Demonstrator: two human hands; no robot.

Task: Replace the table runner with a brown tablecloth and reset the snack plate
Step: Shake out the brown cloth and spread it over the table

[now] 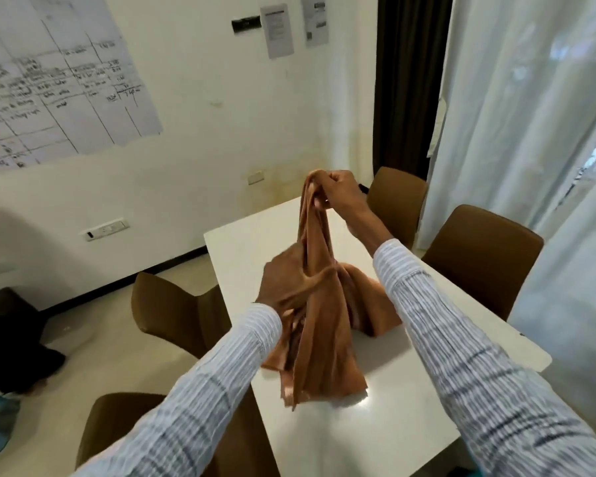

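Between both hands [339,191], bunched brown tablecloth [319,339]

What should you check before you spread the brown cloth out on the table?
1. Right hand grips the top of the brown tablecloth: ok.
2. Left hand holds the cloth lower down: ok.
3. Cloth opened out flat: not ok, it hangs bunched, its lower folds resting on the white table.
4. Old table runner off the table: ok, none shows on the top.
5. Bare tabletop free of things: ok where visible; under the cloth, cannot tell.
6. Snack plate ready nearby: cannot tell, none in view.
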